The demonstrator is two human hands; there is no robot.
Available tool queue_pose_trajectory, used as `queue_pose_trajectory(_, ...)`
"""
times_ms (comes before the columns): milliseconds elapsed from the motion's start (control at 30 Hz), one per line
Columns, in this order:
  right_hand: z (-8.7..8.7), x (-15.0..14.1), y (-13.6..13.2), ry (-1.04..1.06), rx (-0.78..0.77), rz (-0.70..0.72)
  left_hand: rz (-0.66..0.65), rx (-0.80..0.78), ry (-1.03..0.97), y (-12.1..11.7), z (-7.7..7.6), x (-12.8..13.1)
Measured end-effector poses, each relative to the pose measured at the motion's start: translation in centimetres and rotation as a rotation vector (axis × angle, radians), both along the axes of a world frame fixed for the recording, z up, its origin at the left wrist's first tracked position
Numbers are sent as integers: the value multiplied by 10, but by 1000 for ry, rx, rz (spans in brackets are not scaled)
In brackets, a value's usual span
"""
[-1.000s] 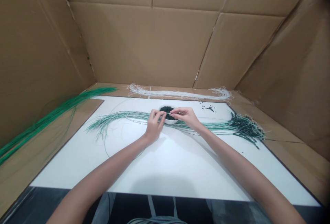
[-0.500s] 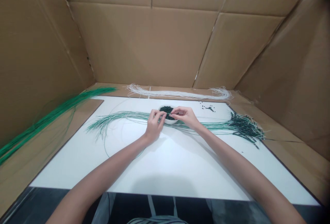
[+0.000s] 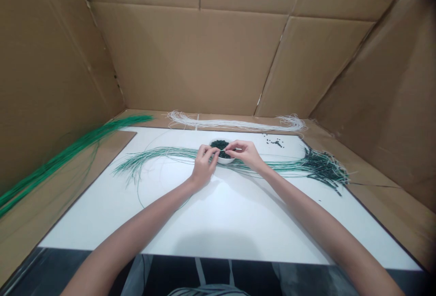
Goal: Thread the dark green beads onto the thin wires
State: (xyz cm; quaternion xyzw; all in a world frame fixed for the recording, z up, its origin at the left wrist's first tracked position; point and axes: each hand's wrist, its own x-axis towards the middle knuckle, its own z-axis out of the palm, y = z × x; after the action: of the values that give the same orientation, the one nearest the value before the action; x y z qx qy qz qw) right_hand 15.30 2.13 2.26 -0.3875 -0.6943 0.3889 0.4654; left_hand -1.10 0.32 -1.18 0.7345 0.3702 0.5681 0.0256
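My left hand and my right hand meet over a small white bowl filled with dark green beads. Both hands are pinched, fingertips almost touching, on a thin green wire stretched between them; whether a bead is in the pinch is too small to see. A long bundle of green wires lies across the white board under my hands. Its right end carries dark beads.
A white wire bundle lies at the back. A bright green wire bundle runs along the left on brown cardboard. A few loose beads sit behind the bowl. Cardboard walls enclose the space on three sides.
Almost nothing differs: my right fingertips have edged slightly toward the left hand above the bowl. The wires and bowl stay put.
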Motion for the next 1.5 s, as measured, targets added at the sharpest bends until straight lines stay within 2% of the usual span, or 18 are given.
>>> queue_pose_trajectory(633, -1, 1, 0, 12, -41, 16, 0, 20, 4, 0, 1, 0)
queue_pose_trajectory(1200, -4, 5, -2, -505, 527, -53, 17, 68, 104, 3, -3, 0)
queue_pose_trajectory(1500, 0, 3, -5, -587, 588, -91, -5, 55, 90, 1, -2, 0)
